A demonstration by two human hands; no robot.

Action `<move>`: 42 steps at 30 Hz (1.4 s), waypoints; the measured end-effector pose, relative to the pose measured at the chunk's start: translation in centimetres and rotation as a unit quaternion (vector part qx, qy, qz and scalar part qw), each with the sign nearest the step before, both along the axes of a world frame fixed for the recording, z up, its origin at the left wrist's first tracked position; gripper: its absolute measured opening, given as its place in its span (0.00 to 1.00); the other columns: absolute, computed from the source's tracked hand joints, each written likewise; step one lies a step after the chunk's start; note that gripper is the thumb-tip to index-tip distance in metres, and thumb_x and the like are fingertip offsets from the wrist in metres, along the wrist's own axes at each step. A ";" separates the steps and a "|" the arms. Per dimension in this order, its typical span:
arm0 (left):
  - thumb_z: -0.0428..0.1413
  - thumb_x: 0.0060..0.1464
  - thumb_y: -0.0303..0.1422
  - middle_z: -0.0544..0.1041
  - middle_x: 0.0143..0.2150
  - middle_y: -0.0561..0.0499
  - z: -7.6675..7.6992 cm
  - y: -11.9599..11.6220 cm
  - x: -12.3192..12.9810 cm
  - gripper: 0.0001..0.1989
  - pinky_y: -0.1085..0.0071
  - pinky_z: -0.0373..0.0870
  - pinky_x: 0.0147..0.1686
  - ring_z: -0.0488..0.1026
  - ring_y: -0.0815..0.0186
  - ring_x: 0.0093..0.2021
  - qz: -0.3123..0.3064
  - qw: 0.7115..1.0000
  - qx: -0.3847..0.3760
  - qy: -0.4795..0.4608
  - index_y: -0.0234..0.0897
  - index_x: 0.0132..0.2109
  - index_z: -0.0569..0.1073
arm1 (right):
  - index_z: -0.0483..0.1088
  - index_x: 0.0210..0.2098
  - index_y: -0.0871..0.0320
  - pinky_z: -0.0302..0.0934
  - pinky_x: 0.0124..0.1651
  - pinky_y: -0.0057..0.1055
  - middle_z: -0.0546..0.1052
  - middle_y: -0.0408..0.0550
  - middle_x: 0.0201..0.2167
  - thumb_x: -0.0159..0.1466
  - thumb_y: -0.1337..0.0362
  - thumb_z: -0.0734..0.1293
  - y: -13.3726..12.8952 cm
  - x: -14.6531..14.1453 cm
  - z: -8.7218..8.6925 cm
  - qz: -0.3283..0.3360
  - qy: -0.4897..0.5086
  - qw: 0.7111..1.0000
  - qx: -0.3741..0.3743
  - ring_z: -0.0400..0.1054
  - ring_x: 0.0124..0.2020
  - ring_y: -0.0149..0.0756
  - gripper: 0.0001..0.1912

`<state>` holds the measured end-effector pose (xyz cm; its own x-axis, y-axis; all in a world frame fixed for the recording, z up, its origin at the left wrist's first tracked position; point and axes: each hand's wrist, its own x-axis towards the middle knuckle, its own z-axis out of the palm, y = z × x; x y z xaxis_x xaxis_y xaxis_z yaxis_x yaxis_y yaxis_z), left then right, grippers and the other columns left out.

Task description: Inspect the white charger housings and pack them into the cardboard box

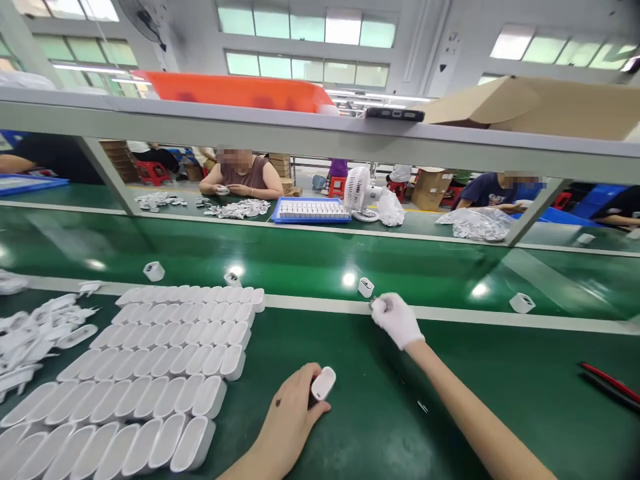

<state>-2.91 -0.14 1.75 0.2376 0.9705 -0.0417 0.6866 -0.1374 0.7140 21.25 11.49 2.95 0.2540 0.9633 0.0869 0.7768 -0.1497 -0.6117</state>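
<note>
My bare left hand [289,415] grips a small white plastic housing [324,383], rounded-oblong, with a tiny dark slot near its lower end. Over the pale strip along the conveyor's edge is my right hand [397,320], in a white glove. Its fingers are closed together, and a small dark bit shows at their tips, too small to name. Just beyond them a white part with an open, dark-looking inside [366,287] sits on the green conveyor belt [430,277]. Left of my left hand, rows of white oblong housings [193,443] stand with their hollow sides up.
Loose white plastic pieces [43,333] are heaped at far left. A red-and-black tool [610,383] lies at the right edge. Overhead, a shelf [300,127] holds an orange bin [235,92], a phone [395,114] and a cardboard box [545,107]. Co-workers sit across the belt.
</note>
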 end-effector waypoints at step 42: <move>0.52 0.40 0.54 0.58 0.20 0.55 -2.3 -0.1 -1.3 0.24 0.75 0.47 0.22 0.53 0.72 0.21 -0.158 0.854 -0.259 -0.423 0.34 0.25 0.62 | 0.73 0.29 0.54 0.66 0.33 0.24 0.73 0.44 0.32 0.48 0.80 0.63 -15.9 -7.0 1.9 0.322 0.262 0.908 0.061 0.69 0.29 0.28 0.16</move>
<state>-4.26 -0.28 -0.56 0.6411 0.7564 -0.1298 -0.1174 0.2638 0.9574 14.21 -4.43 4.83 -0.3205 0.9182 0.2329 0.2774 0.3261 -0.9037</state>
